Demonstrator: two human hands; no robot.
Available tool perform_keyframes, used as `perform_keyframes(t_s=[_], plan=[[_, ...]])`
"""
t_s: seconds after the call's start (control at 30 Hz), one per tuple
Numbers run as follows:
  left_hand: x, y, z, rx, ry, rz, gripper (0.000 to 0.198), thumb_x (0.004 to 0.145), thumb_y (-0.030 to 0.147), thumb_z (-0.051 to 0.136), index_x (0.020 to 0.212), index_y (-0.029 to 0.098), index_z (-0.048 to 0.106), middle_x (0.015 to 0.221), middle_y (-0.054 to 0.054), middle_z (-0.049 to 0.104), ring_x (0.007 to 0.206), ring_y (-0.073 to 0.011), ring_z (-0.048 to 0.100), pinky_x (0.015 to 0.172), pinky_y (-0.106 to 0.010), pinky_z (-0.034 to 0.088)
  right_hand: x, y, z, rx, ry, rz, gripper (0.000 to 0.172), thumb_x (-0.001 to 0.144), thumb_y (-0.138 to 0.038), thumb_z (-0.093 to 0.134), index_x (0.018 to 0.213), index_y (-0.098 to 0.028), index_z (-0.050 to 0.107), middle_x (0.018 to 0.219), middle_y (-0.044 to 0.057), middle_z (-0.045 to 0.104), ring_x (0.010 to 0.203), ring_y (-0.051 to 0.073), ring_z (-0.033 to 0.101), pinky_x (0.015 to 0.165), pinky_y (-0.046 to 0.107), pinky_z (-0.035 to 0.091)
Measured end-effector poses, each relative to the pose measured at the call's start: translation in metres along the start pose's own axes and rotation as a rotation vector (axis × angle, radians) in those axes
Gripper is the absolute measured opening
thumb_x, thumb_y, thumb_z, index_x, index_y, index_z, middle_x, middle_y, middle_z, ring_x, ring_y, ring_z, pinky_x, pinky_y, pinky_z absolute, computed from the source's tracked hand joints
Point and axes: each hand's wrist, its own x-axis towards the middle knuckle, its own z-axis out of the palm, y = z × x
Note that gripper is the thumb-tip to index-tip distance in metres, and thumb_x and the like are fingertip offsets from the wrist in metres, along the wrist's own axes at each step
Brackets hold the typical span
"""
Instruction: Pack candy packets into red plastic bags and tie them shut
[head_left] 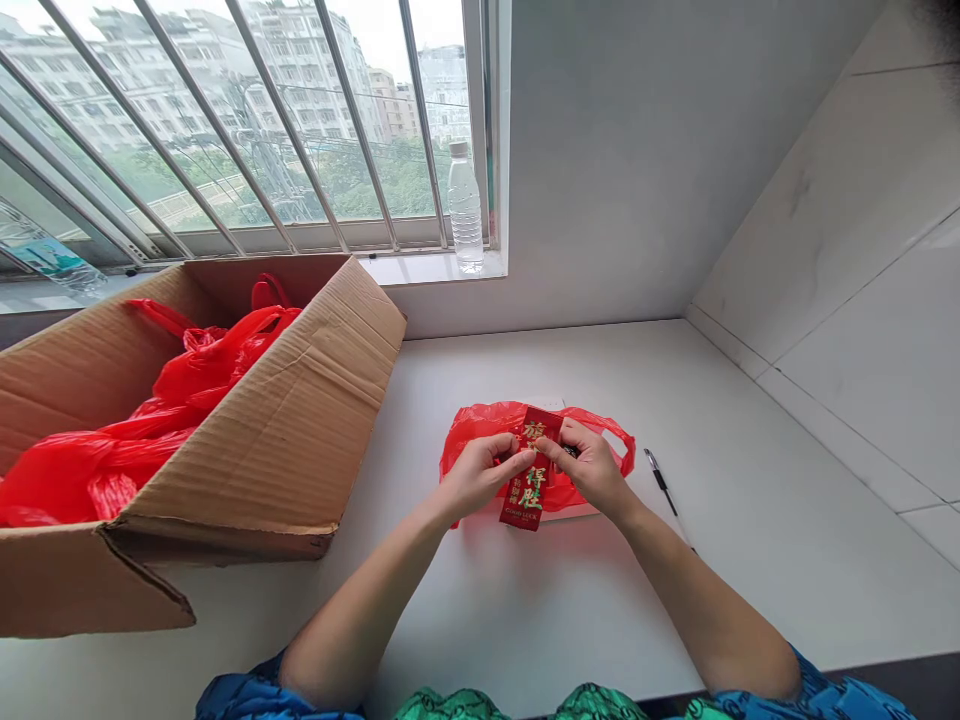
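Note:
A narrow red envelope (529, 500) with gold and green characters and the words GOOD LUCK is held between both hands, tilted slightly. My left hand (484, 472) pinches its left side, thumb across the front. From the other side, my right hand (592, 468) grips it with the thumb also on the printed face. Beneath the hands a red plastic bag (472, 425) lies spread on the white table, one handle loop to the right. A small black item (572, 452) shows by my right fingers; its kind I cannot make out.
At the left stands an open cardboard box (277, 430) with red plastic bags (195, 370) inside. A black and white pen (664, 485) lies right of the bag. On the barred window's sill are a clear bottle (466, 210) and another bottle (56, 262) lying tilted.

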Motion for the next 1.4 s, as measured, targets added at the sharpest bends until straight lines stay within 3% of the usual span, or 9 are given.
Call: perform_keyframes(t_s=[0.27, 0.47, 0.7, 0.8, 0.87, 0.93, 1.0, 1.23, 1.4], plan=[[-0.002, 0.004, -0.001, -0.052, -0.086, -0.069, 0.038, 0.085, 0.052, 0.066, 0.076, 0.017, 0.052, 0.069, 0.004, 0.044, 0.062, -0.0098, 0.038, 0.054, -0.022, 0.030, 0.000, -0.005, 0.002, 0.047, 0.053, 0.020, 0.042, 0.090, -0.052, 0.065, 0.063, -0.022, 0.057, 0.074, 0.000, 0.044, 0.066, 0.015, 0.045, 0.058, 0.030, 0.039], [-0.002, 0.001, -0.001, -0.108, -0.055, -0.046, 0.036, 0.083, 0.047, 0.070, 0.074, 0.016, 0.054, 0.070, 0.003, 0.049, 0.062, -0.0096, 0.043, 0.055, -0.022, 0.035, -0.001, -0.006, 0.000, 0.090, 0.059, 0.034, 0.050, 0.095, -0.053, 0.056, 0.057, -0.021, 0.051, 0.069, 0.001, 0.048, 0.065, 0.015, 0.048, 0.061, 0.030, 0.042], [-0.002, 0.010, 0.000, -0.567, 0.004, -0.043, 0.034, 0.086, 0.043, 0.070, 0.107, 0.017, 0.065, 0.096, -0.006, 0.065, 0.088, -0.0178, 0.061, 0.083, -0.031, 0.051, -0.002, -0.007, 0.000, 0.200, -0.040, 0.149, 0.050, 0.098, -0.063, 0.041, 0.085, -0.024, 0.069, 0.076, 0.002, 0.060, 0.065, 0.016, 0.057, 0.062, 0.031, 0.049], [0.000, 0.011, 0.000, -0.881, -0.010, -0.140, 0.025, 0.089, 0.036, 0.068, 0.107, 0.019, 0.065, 0.085, -0.002, 0.058, 0.072, -0.0109, 0.056, 0.069, -0.023, 0.050, -0.002, -0.007, 0.001, 0.155, -0.071, 0.098, 0.048, 0.097, -0.060, 0.046, 0.081, -0.024, 0.072, 0.080, 0.003, 0.056, 0.067, 0.015, 0.056, 0.063, 0.030, 0.048], [0.001, 0.009, 0.002, -1.067, -0.040, -0.226, 0.018, 0.089, 0.028, 0.066, 0.103, 0.018, 0.065, 0.075, 0.001, 0.048, 0.059, -0.0059, 0.046, 0.054, -0.016, 0.042, -0.002, -0.007, 0.002, 0.134, -0.076, 0.070, 0.045, 0.096, -0.059, 0.049, 0.079, -0.024, 0.071, 0.077, 0.002, 0.054, 0.065, 0.015, 0.054, 0.060, 0.030, 0.047], [0.002, 0.008, 0.005, -1.201, -0.061, -0.298, 0.007, 0.089, 0.021, 0.062, 0.092, 0.015, 0.063, 0.071, 0.003, 0.039, 0.051, -0.0033, 0.034, 0.045, -0.014, 0.033, -0.001, -0.007, 0.002, 0.115, -0.060, 0.054, 0.044, 0.096, -0.059, 0.051, 0.077, -0.023, 0.069, 0.074, 0.001, 0.053, 0.063, 0.015, 0.052, 0.058, 0.030, 0.045], [0.001, 0.007, 0.010, -1.281, -0.086, -0.350, 0.009, 0.089, 0.015, 0.058, 0.080, 0.013, 0.057, 0.069, 0.004, 0.034, 0.048, -0.0025, 0.028, 0.042, -0.013, 0.029, -0.001, -0.007, 0.002, 0.103, -0.028, 0.045, 0.044, 0.095, -0.059, 0.051, 0.077, -0.023, 0.068, 0.072, 0.001, 0.053, 0.062, 0.015, 0.051, 0.057, 0.029, 0.044], [-0.002, 0.006, 0.018, -1.366, -0.214, -0.455, 0.004, 0.087, 0.011, 0.057, 0.084, 0.013, 0.055, 0.068, 0.005, 0.030, 0.047, -0.0020, 0.029, 0.043, -0.013, 0.028, -0.001, -0.013, 0.001, 0.171, 0.038, 0.037, 0.032, 0.092, -0.053, 0.061, 0.080, -0.023, 0.062, 0.079, 0.001, 0.055, 0.062, 0.013, 0.052, 0.058, 0.028, 0.046], [-0.004, 0.002, 0.025, -1.191, -0.338, -0.543, 0.009, 0.089, 0.023, 0.057, 0.091, 0.015, 0.059, 0.069, 0.002, 0.043, 0.050, -0.0052, 0.042, 0.047, -0.016, 0.034, -0.002, -0.013, 0.001, 0.224, 0.054, 0.064, 0.038, 0.087, -0.054, 0.067, 0.071, -0.023, 0.053, 0.071, -0.002, 0.050, 0.058, 0.013, 0.047, 0.056, 0.028, 0.045]])
